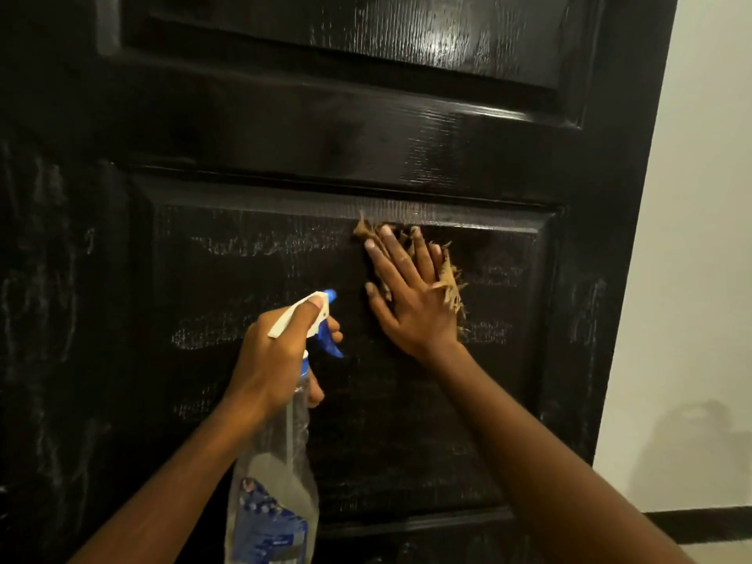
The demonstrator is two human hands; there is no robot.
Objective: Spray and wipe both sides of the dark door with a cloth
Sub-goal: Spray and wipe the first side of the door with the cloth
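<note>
My right hand (411, 295) presses the soft, frayed cloth (449, 284) flat with spread fingers against the dark door (366, 128) at its lower panel's top edge, while my left hand (280, 356) grips the light, likely slippery spray bottle (276, 482) by its neck, just below the cloth.

Frayed cloth (449, 283) against dark door (285, 128)

I counted: one dark door (285, 128); two panels on it, upper panel (366, 30) and lower panel (244, 400); one cloth (449, 278); one spray bottle (276, 482); two hands, left hand (276, 360) and right hand (411, 295).
</note>
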